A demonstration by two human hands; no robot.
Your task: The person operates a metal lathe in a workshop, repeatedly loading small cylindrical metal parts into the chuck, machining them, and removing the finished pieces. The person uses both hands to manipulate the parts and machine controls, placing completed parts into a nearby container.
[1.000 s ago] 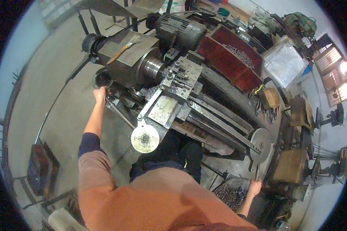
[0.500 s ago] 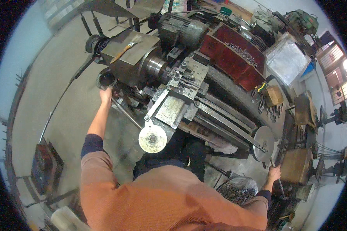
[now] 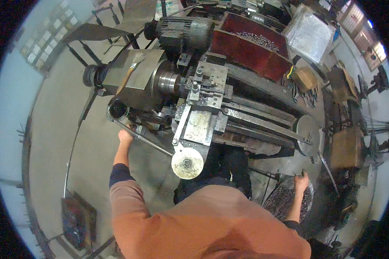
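Observation:
In front of me stands a small metal lathe, its shiny spindle nose (image 3: 170, 82) facing a steel tool slide (image 3: 209, 82). My left hand (image 3: 125, 135) is beside the lathe's left front, just below a slanting metal bar (image 3: 153, 142) and a dark round opening (image 3: 118, 110). Its fingers are mostly hidden. My right hand (image 3: 301, 183) hangs in the air, fingers curled; whether something small is in them is not clear. It is apart from the long lever (image 3: 328, 172) under the grey disc (image 3: 307, 134). A pale round plate (image 3: 187, 163) sits at the slide's front.
A paintbrush (image 3: 129, 77) lies on the headstock cover. Behind are a motor (image 3: 183, 33) and a red bin (image 3: 246, 52) of small metal parts. Hand tools (image 3: 304, 93) lie near a cardboard box (image 3: 305, 78). Below my right hand is a container of dark bits (image 3: 285, 198).
My right hand has let go of the lever and moved left of it. My left hand has come down from beside the round opening to below the bar. The view has shifted.

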